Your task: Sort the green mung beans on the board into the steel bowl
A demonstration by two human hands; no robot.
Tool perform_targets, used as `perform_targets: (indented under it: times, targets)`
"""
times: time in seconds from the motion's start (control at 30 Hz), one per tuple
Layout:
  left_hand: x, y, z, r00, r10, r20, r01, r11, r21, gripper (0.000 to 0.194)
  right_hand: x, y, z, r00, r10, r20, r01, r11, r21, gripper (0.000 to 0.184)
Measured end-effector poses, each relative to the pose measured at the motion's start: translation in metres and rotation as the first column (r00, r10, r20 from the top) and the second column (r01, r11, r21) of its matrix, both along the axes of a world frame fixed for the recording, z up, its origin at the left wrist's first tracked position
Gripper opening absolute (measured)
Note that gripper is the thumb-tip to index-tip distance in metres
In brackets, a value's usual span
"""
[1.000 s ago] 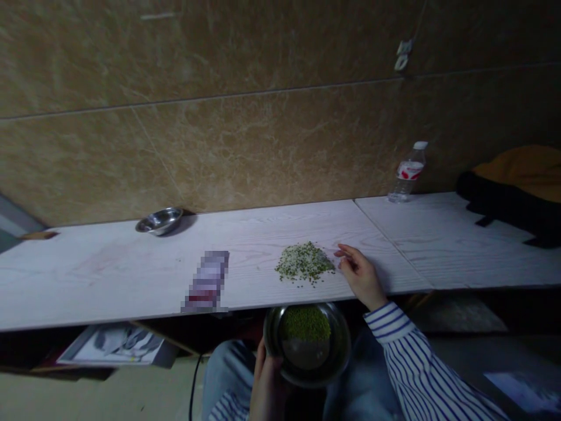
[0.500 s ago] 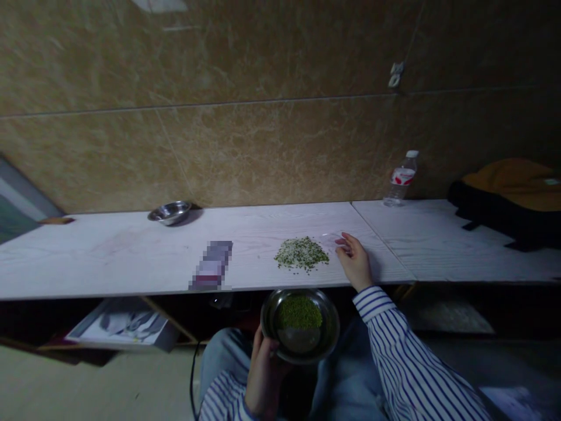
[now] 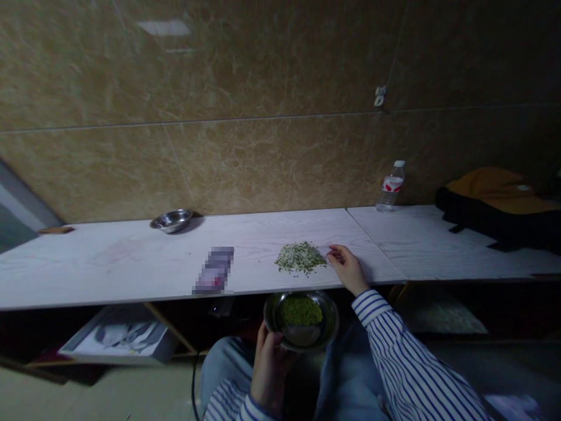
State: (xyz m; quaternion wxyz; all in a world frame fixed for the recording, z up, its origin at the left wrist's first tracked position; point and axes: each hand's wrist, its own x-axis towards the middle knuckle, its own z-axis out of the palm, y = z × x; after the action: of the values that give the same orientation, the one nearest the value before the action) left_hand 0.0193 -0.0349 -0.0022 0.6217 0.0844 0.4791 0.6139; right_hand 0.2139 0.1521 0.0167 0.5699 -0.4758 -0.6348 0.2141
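Observation:
My left hand (image 3: 272,362) grips the near left rim of a steel bowl (image 3: 268,313), thumb on the edge, just below the front of the white table (image 3: 131,257). Inside lie small green beans (image 3: 301,311). On the table, a pile of green beans mixed with white grains (image 3: 300,257) is spread loosely. At its right edge my right hand (image 3: 348,268) has its fingers bent together round a thin clear plastic piece, which barely shows; its shape I cannot make out.
A second steel bowl (image 3: 172,221) stands at the back left. A blurred-out phone-like object (image 3: 214,270) lies at the front edge. A water bottle (image 3: 391,188) and a dark and orange bag (image 3: 495,202) are to the right. Below is an open shelf with a white box (image 3: 118,339).
My right hand has moved slightly left, closer to the pile, and the clear piece shows less. The left hand still holds the bowl, now a little less tilted. The view has shifted slightly.

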Motion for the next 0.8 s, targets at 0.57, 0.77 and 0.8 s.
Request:
perform_targets:
  times: [0.57,0.77,0.8]
  targets:
    - [0.007,0.009,0.007,0.996,-0.004,0.093,0.003,1.000,0.012,0.075,0.013,-0.057,0.019,0.881,0.023,0.472,-0.027,1.000,0.000,0.022]
    - [0.006,0.011,0.005,0.993,-0.012,0.120,0.011,1.000,0.007,0.073,0.008,-0.058,0.020,0.857,0.035,0.515,-0.041,0.999,0.000,0.023]
    - [0.006,0.012,0.005,0.993,-0.012,0.119,0.012,1.000,0.006,0.073,0.007,-0.059,0.021,0.853,0.044,0.521,-0.050,0.999,-0.001,0.023]
